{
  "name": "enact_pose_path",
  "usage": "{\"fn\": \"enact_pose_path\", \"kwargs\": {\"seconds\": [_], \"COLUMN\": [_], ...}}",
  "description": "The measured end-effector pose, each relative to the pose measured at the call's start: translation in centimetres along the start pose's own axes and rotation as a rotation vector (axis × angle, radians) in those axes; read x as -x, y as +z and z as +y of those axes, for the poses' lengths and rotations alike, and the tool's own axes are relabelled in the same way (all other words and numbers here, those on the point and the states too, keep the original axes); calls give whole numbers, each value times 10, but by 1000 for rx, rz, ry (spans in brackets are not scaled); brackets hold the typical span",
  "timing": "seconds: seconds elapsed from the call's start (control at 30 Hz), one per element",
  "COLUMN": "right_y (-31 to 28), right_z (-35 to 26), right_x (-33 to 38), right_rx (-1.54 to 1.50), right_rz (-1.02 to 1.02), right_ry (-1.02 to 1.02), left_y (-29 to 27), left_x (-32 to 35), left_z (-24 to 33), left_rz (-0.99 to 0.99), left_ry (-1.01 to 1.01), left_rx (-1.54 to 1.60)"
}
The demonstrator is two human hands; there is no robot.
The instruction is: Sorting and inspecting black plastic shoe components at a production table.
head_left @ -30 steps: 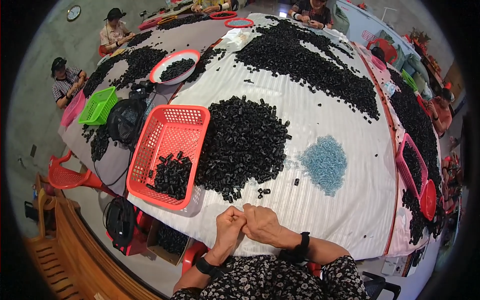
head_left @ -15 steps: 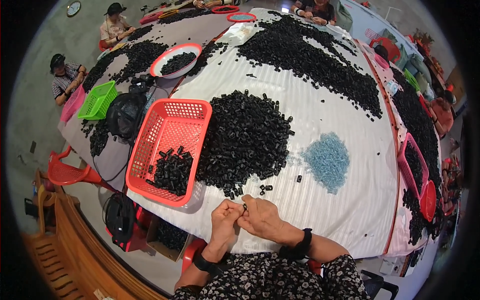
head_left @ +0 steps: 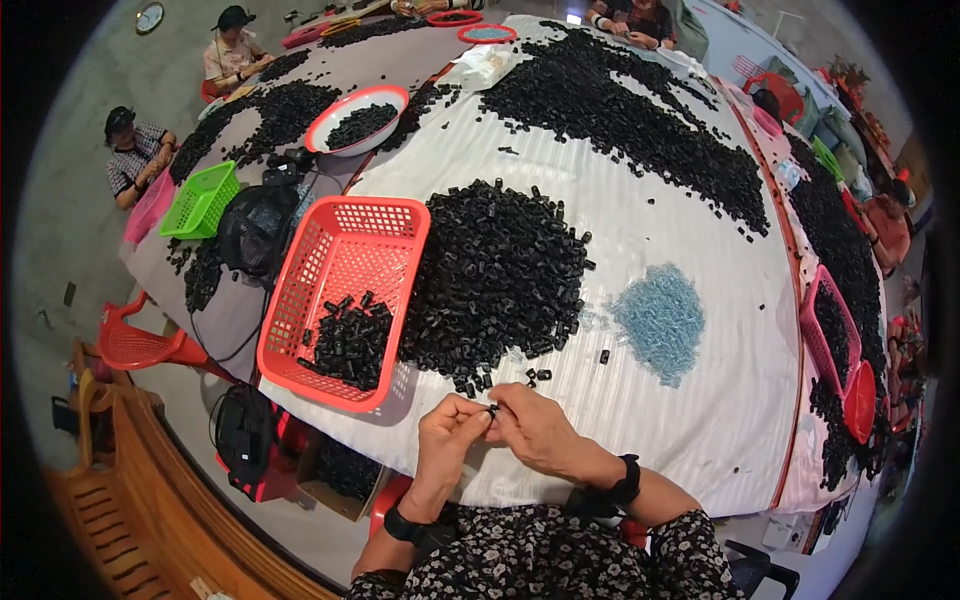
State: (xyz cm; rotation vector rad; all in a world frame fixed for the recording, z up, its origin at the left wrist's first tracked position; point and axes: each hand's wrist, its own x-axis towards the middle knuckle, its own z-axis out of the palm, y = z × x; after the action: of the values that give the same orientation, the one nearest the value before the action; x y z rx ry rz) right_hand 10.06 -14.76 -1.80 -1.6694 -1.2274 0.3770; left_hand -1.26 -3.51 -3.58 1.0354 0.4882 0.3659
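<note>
At the near edge of the cloth-covered table, my left hand (head_left: 452, 432) and my right hand (head_left: 535, 430) meet with fingers pinched together. Between their fingertips sits a small black plastic piece (head_left: 492, 411), mostly hidden by the fingers. Just beyond them spreads a big heap of black plastic pieces (head_left: 495, 270), with a few loose ones near my fingers. A red plastic basket (head_left: 281, 300), partly filled with similar black pieces (head_left: 350, 340), stands left of the heap. To the right lies a pile of small clear bluish pieces (head_left: 660, 325).
More black pieces (head_left: 640, 120) cover the far table. A red-rimmed bowl (head_left: 400, 100), a green basket (head_left: 200, 200) and a black fan-like object (head_left: 252, 230) stand left. Co-workers (head_left: 235, 55) sit around the tables. A wooden bench (head_left: 150, 490) is at lower left.
The view has shifted slightly. Both hands stay together at the table edge around the small black piece, with only slight finger movement; basket and heaps look unchanged.
</note>
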Motion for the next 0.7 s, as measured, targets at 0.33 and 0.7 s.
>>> {"fn": "enact_pose_path", "kwargs": {"seconds": [0.33, 0.7], "right_y": [-13, -2], "right_z": [-8, -4], "right_x": [-3, 0], "right_rx": [-20, 4], "right_rz": [-224, -237], "right_ry": [5, -86], "left_y": [-4, -4], "left_x": [8, 14], "left_z": [-1, -8], "left_rz": [-76, 25], "left_ry": [-6, 107], "left_rx": [-93, -380]}}
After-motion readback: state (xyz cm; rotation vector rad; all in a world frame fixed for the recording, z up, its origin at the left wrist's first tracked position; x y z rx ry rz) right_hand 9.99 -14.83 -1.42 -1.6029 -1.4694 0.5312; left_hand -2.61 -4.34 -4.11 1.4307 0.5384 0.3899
